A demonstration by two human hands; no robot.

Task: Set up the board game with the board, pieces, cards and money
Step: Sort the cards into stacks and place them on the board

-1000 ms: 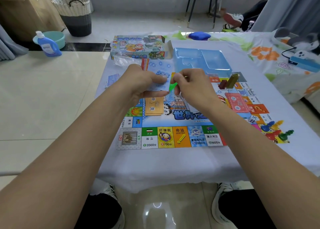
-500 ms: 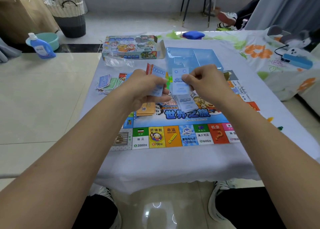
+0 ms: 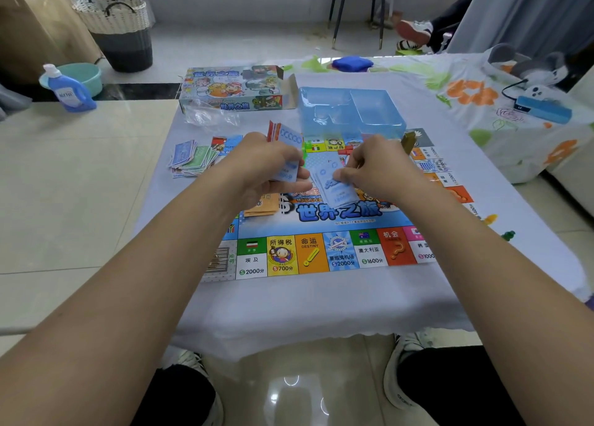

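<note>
The colourful game board [image 3: 324, 252] lies flat on the cloth-covered table. Over its centre my left hand [image 3: 266, 165] grips a stack of play money [image 3: 287, 142], blue notes in front and red ones behind. My right hand [image 3: 373, 165] pinches a few light blue notes [image 3: 336, 187] pulled off to the right of that stack. An orange card deck [image 3: 262, 207] rests on the board below my left hand. A loose pile of blue and green notes [image 3: 193, 158] lies left of the board. Coloured pawns [image 3: 488, 219] sit off the board's right edge.
The game box [image 3: 231, 88] and a clear blue plastic insert tray [image 3: 350, 110] stand at the table's far side, with a crumpled clear bag [image 3: 209, 118] by the box. A patterned cloth with a blue device [image 3: 543, 110] lies to the right. The table's near edge [image 3: 289, 338] is just above my knees.
My right hand has drawn several light blue notes away from the stack in my left hand, down and to the right. The view has shifted left, bringing the loose note pile into sight.
</note>
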